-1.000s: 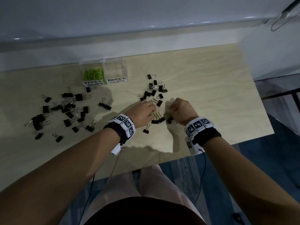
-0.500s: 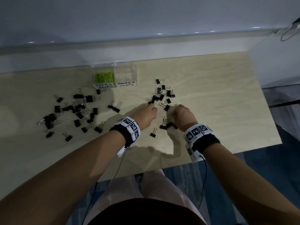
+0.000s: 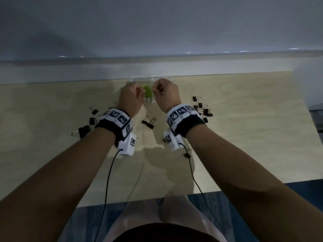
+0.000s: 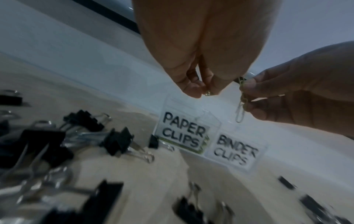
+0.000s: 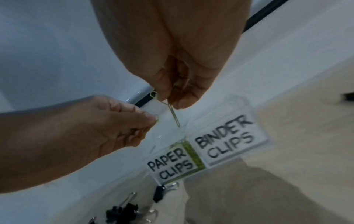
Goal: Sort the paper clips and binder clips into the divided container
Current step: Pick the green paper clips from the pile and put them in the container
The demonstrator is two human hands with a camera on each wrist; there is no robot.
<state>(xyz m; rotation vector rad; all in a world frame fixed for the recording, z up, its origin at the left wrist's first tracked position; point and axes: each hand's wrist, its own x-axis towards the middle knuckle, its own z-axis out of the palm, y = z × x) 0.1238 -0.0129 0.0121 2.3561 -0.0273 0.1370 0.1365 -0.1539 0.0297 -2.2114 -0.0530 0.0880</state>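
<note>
Paper clips, green ones, already lie in a heap [image 3: 147, 90] in the left cell of the divided container [image 3: 139, 79], which sits at the far edge of the table [image 3: 244, 137] against the wall; that cell is labelled PAPER CLIPS [image 4: 182, 134], its neighbour BINDER CLIPS [image 5: 224, 141] looks bare as far as the frames show. Both hands hover right above the container, fists turned down, likely so whatever drops lands inside the left cell. Left hand [image 3: 131, 96] has thumb and fingertips pressed tight on a small clip [image 4: 207, 93], only a sliver pokes out, so can't tell how many it has. Right hand [image 3: 167, 94] pinches a small bunch of paper clips [image 5: 173, 113] between thumb and forefinger, 1 dangling straight down over the divider area, so it wants a nudge left before release or it may fall into the wrong cell. Judged step: dropping paper clips, release not yet made. Black binder clips are scattered on the table in 2 main groups, a big one on the left [image 3: 87, 126] and a smaller one on the right [image 3: 202, 109], plus a pair [image 3: 148, 122] between the wrists; none sorted yet, so the task looks well short of done.
</note>
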